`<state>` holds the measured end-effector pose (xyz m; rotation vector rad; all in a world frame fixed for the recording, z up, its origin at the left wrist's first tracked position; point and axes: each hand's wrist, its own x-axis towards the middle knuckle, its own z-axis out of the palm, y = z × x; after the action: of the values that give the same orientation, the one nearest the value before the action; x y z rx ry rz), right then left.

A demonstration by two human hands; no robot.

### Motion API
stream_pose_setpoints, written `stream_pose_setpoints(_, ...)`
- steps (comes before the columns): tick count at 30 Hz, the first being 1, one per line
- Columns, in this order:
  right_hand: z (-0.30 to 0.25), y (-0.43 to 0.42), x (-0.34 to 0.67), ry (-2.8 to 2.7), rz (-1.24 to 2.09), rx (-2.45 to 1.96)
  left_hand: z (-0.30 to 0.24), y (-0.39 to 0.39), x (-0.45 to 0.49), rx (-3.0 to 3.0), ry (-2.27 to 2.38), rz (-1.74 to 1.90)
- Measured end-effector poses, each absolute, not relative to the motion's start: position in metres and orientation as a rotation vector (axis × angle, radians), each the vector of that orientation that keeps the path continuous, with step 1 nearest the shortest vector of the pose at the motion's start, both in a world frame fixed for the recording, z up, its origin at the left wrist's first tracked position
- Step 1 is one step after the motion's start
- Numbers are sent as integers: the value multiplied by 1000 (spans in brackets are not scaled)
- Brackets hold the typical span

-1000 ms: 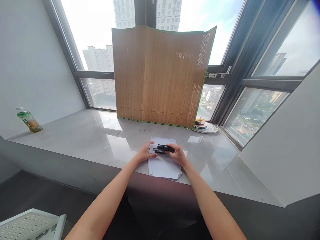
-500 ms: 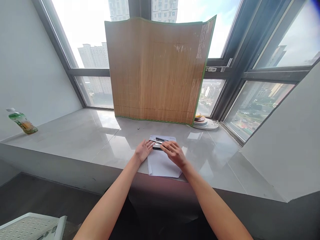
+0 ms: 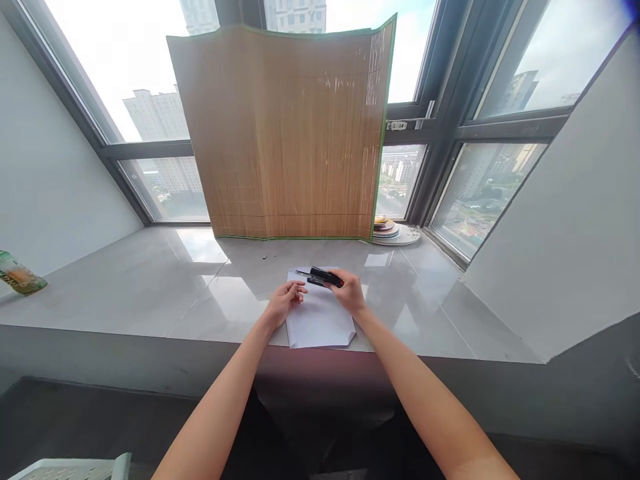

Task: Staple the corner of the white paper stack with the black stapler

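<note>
A black stapler (image 3: 320, 275) is held in my right hand (image 3: 349, 291), above the upper part of the white paper sheets (image 3: 323, 323). Its jaws are apart, and a thin silver part juts out toward the left. My left hand (image 3: 286, 300) is beside the left edge of the paper, just below the stapler's front end and apart from it. The fingers of that hand are curled together; whether something small is between them, I cannot make out. The paper lies near the front edge of the sill, its lower right corner curling up.
The tiled sill (image 3: 135, 287) stretches to both sides. A bamboo mat (image 3: 295, 133) with green edging leans on the window. Stacked plates (image 3: 393, 232) stand at its right. A drink bottle (image 3: 21, 273) is at far left; a pale plastic chair (image 3: 75, 469) shows at lower left.
My left hand has drawn away from the stapler, and its fingers have curled from an open palm. The right hand has turned and raised the stapler. The view has shifted right.
</note>
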<state>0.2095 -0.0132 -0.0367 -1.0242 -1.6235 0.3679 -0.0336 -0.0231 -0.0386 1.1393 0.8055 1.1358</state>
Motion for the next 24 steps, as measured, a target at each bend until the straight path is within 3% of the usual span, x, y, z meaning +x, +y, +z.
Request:
stream_pose_setpoints(4,-38,-12,209,-1638,494,-1047,-33,-33,-30,1456,809,974)
stream_pose_setpoints(9,-39,-13,207,-1750,539,-1037,-31,-37,-32,1451,777,922)
stream_pose_setpoints(13,-37,-15,206,-1751,390,-1031,-30,-37,-31,1453,734,979)
stream_pose_setpoints(17,-27,-26,201,-1866,172,-822,-25,-40,-28,1503,696,957)
stream_pose_setpoints(24,-22,-38,190,-2142,238,-478,-19,-47,-31,1554,790,914)
